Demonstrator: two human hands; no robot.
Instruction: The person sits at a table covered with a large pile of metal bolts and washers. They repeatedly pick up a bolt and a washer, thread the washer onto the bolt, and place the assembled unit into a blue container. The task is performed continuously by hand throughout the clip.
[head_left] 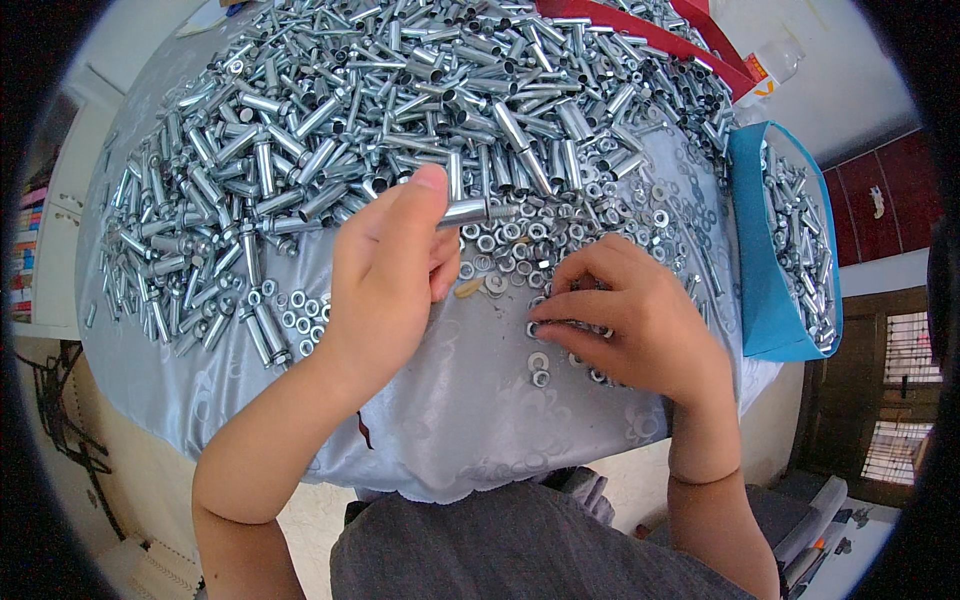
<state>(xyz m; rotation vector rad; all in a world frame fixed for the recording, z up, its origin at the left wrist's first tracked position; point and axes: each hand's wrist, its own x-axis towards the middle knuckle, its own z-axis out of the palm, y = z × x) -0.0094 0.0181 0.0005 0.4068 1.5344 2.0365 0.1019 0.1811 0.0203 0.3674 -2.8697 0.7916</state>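
Observation:
My left hand (pixel 385 270) is raised over the table's near side, fingers closed around a silver metal sleeve bolt (pixel 470 211) whose end sticks out to the right. My right hand (pixel 630 320) lies palm down on the cloth, fingertips pressing on small washers and nuts (pixel 538 362) scattered there. A large heap of silver sleeves and bolts (pixel 400 100) covers the far half of the table. More nuts and washers (pixel 520 245) lie in a loose band between the heap and my hands.
The table carries a shiny grey-white cloth (pixel 460 420). A blue box (pixel 770 260) holding several metal parts stands at the right edge. Red cardboard (pixel 640 30) lies at the far right. A plastic bottle (pixel 775 60) sits beyond it. My grey-clad lap (pixel 520 550) is below.

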